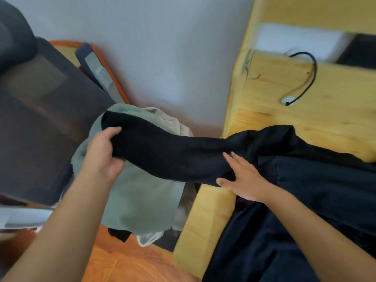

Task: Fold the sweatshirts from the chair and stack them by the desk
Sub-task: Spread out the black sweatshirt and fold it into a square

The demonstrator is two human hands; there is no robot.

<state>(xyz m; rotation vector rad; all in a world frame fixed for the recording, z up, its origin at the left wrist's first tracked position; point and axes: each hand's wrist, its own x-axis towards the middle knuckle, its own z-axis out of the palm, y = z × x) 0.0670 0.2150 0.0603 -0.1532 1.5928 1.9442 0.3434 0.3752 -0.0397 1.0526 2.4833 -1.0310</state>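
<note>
Left hand (pixel 105 151) grips sleeve end of dark sweatshirt (pixel 295 190), which lies spread on table (pixel 207 220). Right hand (pixel 242 178), fingers straight, presses sleeve at table edge. Green sweatshirt (pixel 142 200) on chair (pixel 40 119).

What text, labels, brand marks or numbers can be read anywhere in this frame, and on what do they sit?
None can be read.
The dark sweatshirt on the wooden desk shows no print or tag.
The green sweatshirt and the pale garment beneath it are plain.
The small white object at the black cable's end is too small and blurred to show any marking.
</note>
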